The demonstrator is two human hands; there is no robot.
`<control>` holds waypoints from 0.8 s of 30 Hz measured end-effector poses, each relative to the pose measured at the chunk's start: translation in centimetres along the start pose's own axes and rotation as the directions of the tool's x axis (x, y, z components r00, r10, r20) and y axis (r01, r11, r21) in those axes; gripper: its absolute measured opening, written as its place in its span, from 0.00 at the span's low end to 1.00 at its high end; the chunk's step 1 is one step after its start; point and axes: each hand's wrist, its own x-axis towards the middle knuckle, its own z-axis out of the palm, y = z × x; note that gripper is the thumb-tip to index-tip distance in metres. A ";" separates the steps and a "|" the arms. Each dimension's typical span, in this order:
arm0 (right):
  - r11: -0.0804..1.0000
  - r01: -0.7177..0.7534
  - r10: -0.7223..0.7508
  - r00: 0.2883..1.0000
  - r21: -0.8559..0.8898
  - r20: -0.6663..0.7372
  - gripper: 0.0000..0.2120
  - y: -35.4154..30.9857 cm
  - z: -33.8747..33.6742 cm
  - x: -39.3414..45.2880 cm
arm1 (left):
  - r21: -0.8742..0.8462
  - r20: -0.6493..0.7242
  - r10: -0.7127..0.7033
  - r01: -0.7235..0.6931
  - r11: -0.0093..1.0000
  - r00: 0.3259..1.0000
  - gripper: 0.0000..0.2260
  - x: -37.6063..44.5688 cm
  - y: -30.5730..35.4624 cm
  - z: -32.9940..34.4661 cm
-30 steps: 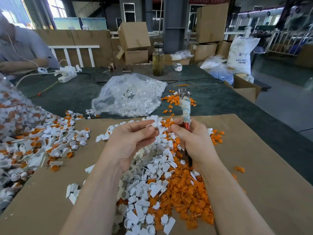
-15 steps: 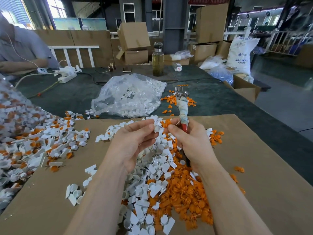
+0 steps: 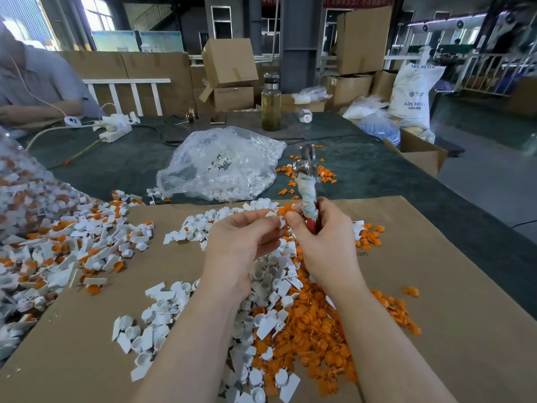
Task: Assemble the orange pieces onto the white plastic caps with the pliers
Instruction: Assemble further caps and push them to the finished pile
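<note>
Mating orange piece (image 3: 284,211) to white cap (image 3: 274,219) above the loose pile.
Left hand (image 3: 241,242) fingers pinch the cap; right hand (image 3: 322,242) fingers grip the upright pliers (image 3: 307,184) and the orange piece. Assembled caps (image 3: 72,251) heaped left; large unsorted pile (image 3: 290,321) remains near on the tabletop, so much is left.

Soft daylight from rear windows, bright tabletop, wide-angle bowing and blur at edges.
</note>
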 end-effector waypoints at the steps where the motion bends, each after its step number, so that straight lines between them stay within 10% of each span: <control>1: 1.000 0.005 -0.005 1.000 -0.010 -0.022 0.05 0.1 0.0 0.0 | 0.001 -0.011 0.015 -0.015 1.000 1.000 0.05 -0.1 0.0 0.1; 24: 0.986 0.023 -0.022 1.000 -0.164 0.004 0.06 -0.2 0.3 -0.1 | 0.310 -0.096 0.295 -0.253 0.916 0.951 0.06 -0.3 -0.5 0.6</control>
